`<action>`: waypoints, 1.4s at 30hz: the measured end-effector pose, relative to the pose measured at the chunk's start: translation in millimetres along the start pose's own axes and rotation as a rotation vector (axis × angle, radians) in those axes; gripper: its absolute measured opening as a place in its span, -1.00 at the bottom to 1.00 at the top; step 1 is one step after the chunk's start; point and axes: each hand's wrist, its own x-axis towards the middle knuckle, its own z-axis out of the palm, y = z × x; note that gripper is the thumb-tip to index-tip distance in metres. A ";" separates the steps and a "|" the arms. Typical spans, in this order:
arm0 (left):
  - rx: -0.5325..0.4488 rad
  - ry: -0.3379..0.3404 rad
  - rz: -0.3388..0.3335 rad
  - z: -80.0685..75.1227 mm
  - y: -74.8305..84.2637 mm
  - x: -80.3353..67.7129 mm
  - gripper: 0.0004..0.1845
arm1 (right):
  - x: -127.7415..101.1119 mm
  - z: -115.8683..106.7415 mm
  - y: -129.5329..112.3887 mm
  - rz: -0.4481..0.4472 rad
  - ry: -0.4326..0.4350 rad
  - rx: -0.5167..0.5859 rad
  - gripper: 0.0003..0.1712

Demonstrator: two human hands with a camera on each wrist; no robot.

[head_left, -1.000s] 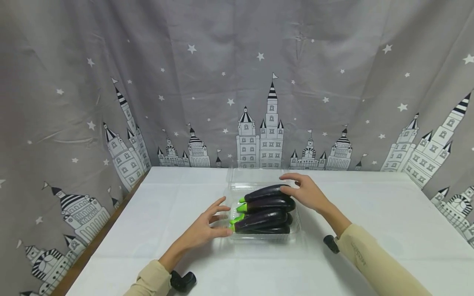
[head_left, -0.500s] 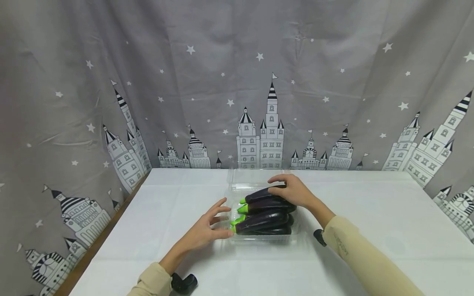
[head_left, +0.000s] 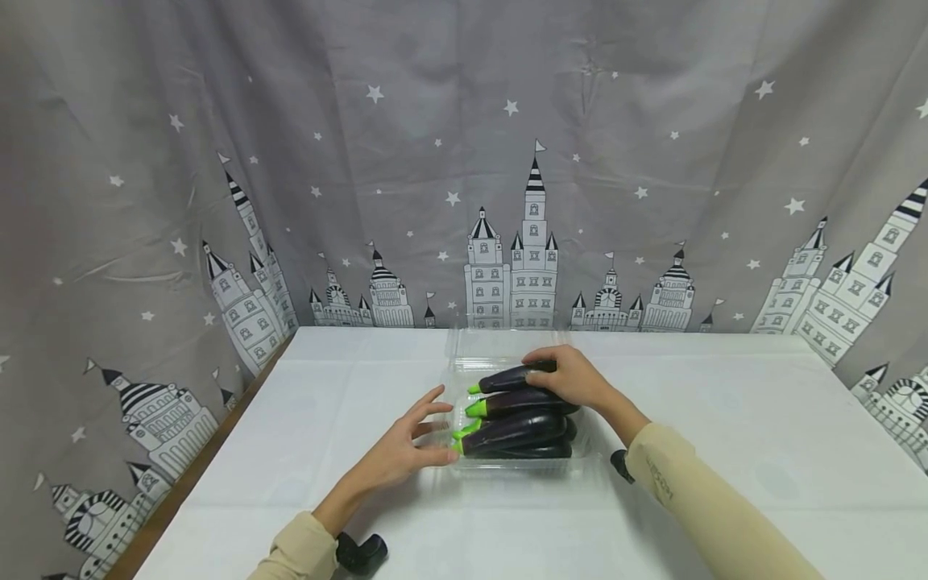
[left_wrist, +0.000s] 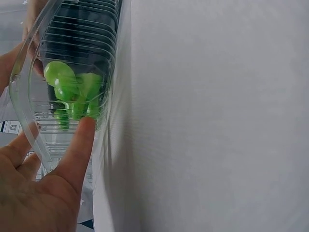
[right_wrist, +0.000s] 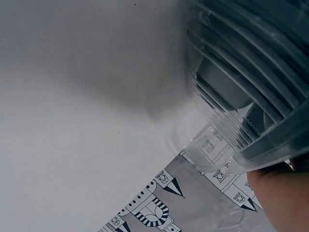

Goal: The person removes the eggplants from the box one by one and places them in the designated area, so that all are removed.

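Head: castle-print curtain and white tablecloth are viewed forward and down, from well back.
Left wrist: clear plastic container is viewed low, close, sideways.
Right wrist: its opposite end is viewed very near, tilted.
All three: container is shared.

Long purple-black eggplants, bright green stems, clear plastic box, white tablecloth, beige sleeves, grey fabric curtain with white stars, black-and-white castles

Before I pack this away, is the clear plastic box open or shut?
The box is open: its lid is folded back toward the curtain, leaving the eggplants uncovered.
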 end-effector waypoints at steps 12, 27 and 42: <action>-0.007 -0.005 0.005 0.6 -1.5 2.7 -0.28 | -0.3 -0.9 0.6 0.042 -0.029 0.002 -0.65; -0.009 0.003 0.004 -1.0 2.7 1.6 -0.26 | 1.2 -0.7 -3.7 0.074 -0.016 -0.001 -0.65; -0.019 -0.003 0.030 0.3 -3.0 1.7 -0.28 | -7.0 -1.8 -7.9 0.025 0.057 -0.006 -0.68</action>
